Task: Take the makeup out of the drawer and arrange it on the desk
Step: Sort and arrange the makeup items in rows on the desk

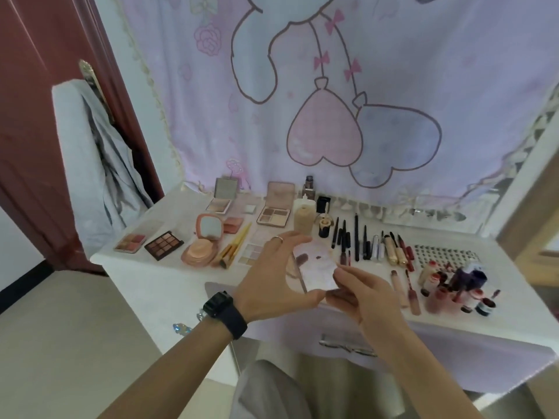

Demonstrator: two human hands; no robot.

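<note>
My left hand (273, 276), with a ring and a black wrist watch, grips a pale pink square palette (316, 264) between thumb and fingers, just above the white desk (169, 285). My right hand (360, 290) pinches the palette's near right edge. Rows of makeup lie on the desk: open eyeshadow palettes (164, 244), a round pink compact (201, 243) with its mirror up, pencils and liners (357, 237), gold tubes (393, 249). The drawer front (348, 346) with a metal handle shows below my right hand.
A cluster of small red bottles and a dark purple bottle (465, 285) stands at the desk's right end beside a studded case (444, 255). A lilac cartoon cloth (332, 86) hangs behind. A grey garment (96, 164) hangs by the red door on the left.
</note>
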